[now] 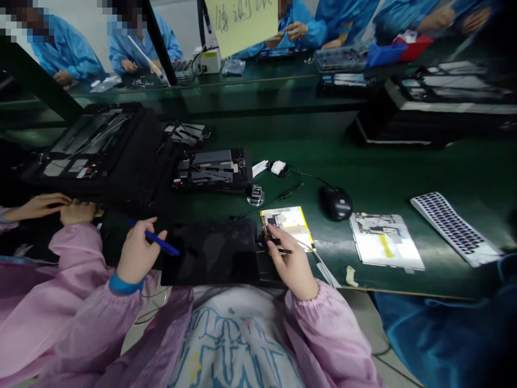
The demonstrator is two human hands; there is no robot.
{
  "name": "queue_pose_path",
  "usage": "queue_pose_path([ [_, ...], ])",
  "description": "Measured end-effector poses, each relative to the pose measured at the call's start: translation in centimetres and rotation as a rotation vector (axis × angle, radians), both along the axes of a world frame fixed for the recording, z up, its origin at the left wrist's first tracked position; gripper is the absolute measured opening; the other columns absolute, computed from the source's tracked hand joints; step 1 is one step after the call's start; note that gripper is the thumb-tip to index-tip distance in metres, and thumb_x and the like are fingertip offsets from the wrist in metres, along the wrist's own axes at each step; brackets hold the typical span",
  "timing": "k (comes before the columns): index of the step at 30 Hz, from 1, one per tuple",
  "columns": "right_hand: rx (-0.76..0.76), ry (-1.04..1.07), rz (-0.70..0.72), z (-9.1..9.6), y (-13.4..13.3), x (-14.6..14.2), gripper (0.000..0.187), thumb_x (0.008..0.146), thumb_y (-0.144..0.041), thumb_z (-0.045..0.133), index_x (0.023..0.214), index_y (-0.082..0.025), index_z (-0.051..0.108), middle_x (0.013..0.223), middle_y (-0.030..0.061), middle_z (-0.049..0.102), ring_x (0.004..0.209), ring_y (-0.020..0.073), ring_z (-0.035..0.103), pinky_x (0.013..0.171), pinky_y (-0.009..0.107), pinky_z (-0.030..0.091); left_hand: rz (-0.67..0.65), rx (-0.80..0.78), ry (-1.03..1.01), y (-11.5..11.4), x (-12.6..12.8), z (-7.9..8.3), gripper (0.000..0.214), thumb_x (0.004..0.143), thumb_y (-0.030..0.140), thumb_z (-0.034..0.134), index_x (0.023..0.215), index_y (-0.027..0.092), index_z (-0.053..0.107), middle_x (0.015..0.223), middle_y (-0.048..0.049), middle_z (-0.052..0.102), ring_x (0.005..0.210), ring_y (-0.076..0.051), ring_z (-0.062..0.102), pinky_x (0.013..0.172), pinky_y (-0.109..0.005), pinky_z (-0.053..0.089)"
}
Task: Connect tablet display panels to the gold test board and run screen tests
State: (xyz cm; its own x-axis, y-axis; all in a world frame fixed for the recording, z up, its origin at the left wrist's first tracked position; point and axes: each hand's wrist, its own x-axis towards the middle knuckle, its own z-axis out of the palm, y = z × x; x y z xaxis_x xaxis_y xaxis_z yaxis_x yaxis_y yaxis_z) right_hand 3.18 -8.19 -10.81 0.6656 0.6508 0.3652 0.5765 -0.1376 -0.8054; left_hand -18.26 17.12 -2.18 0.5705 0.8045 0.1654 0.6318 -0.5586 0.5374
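My left hand point(139, 250), with a blue band at the wrist, is closed around a slim blue pen-like tool point(163, 243). The tool's tip reaches over the left part of a dark flat screen point(216, 253) lying at the table's front edge. At the screen's right side, my right hand point(293, 264) has its thumb and fingers bent together over small dark connector parts. What they pinch is too small to make out. Partly under these fingers lies a white panel with yellow edges point(297, 218) and a small circuit board. A thin pale cable point(321, 261) runs out beside my hand.
A black mouse point(336, 202), a white panel with a circuit board point(385, 242) and a white keyboard point(454, 229) lie to the right. Opened tablet-like devices point(216, 168) and a dark stack point(97, 145) stand behind. At left are a co-worker's hands point(60, 207).
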Motion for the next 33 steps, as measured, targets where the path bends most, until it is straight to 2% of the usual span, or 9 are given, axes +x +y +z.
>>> queue_pose_path([
  [2, 0.003, -0.061, -0.010, -0.1, 0.1, 0.5, 0.034, 0.092, -0.027, 0.047, 0.122, -0.017, 0.059, 0.125, 0.0136, 0.063, 0.123, 0.0237, 0.055, 0.105, 0.048, 0.045, -0.150, -0.059, 0.011, -1.4, 2.4, 1.5, 0.024, 0.078, 0.037, 0.059, 0.080, 0.022, 0.040, 0.110, -0.0104, 0.063, 0.102, -0.026, 0.059, 0.092, -0.043, 0.044],
  [5, -0.019, -0.102, -0.011, -0.7, 0.2, 1.5, 0.033, 0.093, -0.029, 0.046, 0.122, -0.019, 0.059, 0.128, 0.0130, 0.061, 0.130, 0.0257, 0.048, 0.108, 0.054, 0.040, -0.612, -0.282, 0.126, -5.1, 8.0, 2.1, 0.015, 0.082, 0.031, 0.054, 0.081, 0.021, 0.044, 0.102, -0.0074, 0.065, 0.090, -0.021, 0.061, 0.085, -0.037, 0.047],
  [7, -0.042, -0.103, 0.026, -1.2, 0.1, 2.3, 0.034, 0.094, -0.032, 0.045, 0.123, -0.020, 0.058, 0.129, 0.0119, 0.060, 0.131, 0.0263, 0.047, 0.109, 0.056, 0.037, -0.825, -0.295, 0.151, -7.7, 12.1, 1.0, 0.009, 0.082, 0.025, 0.052, 0.080, 0.021, 0.044, 0.090, -0.0057, 0.063, 0.087, -0.020, 0.060, 0.083, -0.035, 0.046],
  [10, -0.072, -0.078, 0.079, -1.9, -0.2, 3.2, 0.036, 0.095, -0.036, 0.042, 0.125, -0.021, 0.056, 0.131, 0.0108, 0.060, 0.132, 0.0263, 0.046, 0.110, 0.057, 0.034, -0.936, -0.316, 0.208, -10.2, 17.2, -1.6, 0.011, 0.081, 0.020, 0.050, 0.077, 0.021, 0.040, 0.074, -0.0023, 0.056, 0.071, -0.018, 0.054, 0.071, -0.033, 0.044],
  [13, -0.091, -0.051, 0.072, -2.5, -0.5, 3.7, 0.039, 0.096, -0.038, 0.041, 0.128, -0.022, 0.054, 0.133, 0.0110, 0.058, 0.133, 0.0262, 0.045, 0.111, 0.057, 0.033, -0.908, -0.512, 0.145, -10.5, 19.7, -3.5, 0.017, 0.080, 0.022, 0.053, 0.073, 0.021, 0.037, 0.064, 0.0029, 0.050, 0.061, -0.014, 0.049, 0.061, -0.028, 0.040],
  [17, -0.096, -0.074, 0.037, -3.0, -0.6, 3.9, 0.039, 0.095, -0.036, 0.043, 0.128, -0.022, 0.055, 0.130, 0.0113, 0.060, 0.132, 0.0263, 0.046, 0.110, 0.056, 0.034, -0.817, -0.720, -0.015, -9.3, 20.2, -4.0, 0.021, 0.082, 0.025, 0.050, 0.069, 0.021, 0.034, 0.058, 0.0053, 0.047, 0.056, -0.010, 0.046, 0.057, -0.024, 0.038],
  [21, -0.177, -0.170, 0.007, -2.9, -0.5, 3.7, 0.028, 0.090, -0.035, 0.054, 0.112, -0.021, 0.065, 0.125, 0.0109, 0.063, 0.127, 0.0294, 0.051, 0.107, 0.056, 0.036, -0.747, -0.546, 0.089, -8.5, 19.9, -3.9, 0.016, 0.079, 0.016, 0.049, 0.068, 0.020, 0.038, 0.056, 0.0054, 0.048, 0.054, -0.010, 0.043, 0.057, -0.024, 0.034],
  [26, -0.269, -0.207, -0.029, -2.8, -0.7, 3.7, 0.026, 0.088, -0.033, 0.057, 0.109, -0.019, 0.066, 0.126, 0.0130, 0.061, 0.125, 0.0319, 0.050, 0.104, 0.058, 0.036, -0.789, -0.287, 0.305, -8.8, 20.9, -4.5, 0.017, 0.075, 0.008, 0.049, 0.067, 0.019, 0.040, 0.062, 0.0033, 0.053, 0.061, -0.013, 0.049, 0.068, -0.027, 0.035],
  [33, -0.277, -0.184, -0.062, -2.5, -0.9, 3.9, 0.026, 0.089, -0.031, 0.054, 0.110, -0.020, 0.065, 0.126, 0.0121, 0.061, 0.126, 0.0312, 0.050, 0.104, 0.056, 0.036, -0.817, -0.352, 0.172, -9.1, 21.6, -5.4, 0.013, 0.080, 0.013, 0.041, 0.073, 0.022, 0.034, 0.059, 0.0038, 0.044, 0.054, -0.013, 0.043, 0.059, -0.027, 0.031],
])
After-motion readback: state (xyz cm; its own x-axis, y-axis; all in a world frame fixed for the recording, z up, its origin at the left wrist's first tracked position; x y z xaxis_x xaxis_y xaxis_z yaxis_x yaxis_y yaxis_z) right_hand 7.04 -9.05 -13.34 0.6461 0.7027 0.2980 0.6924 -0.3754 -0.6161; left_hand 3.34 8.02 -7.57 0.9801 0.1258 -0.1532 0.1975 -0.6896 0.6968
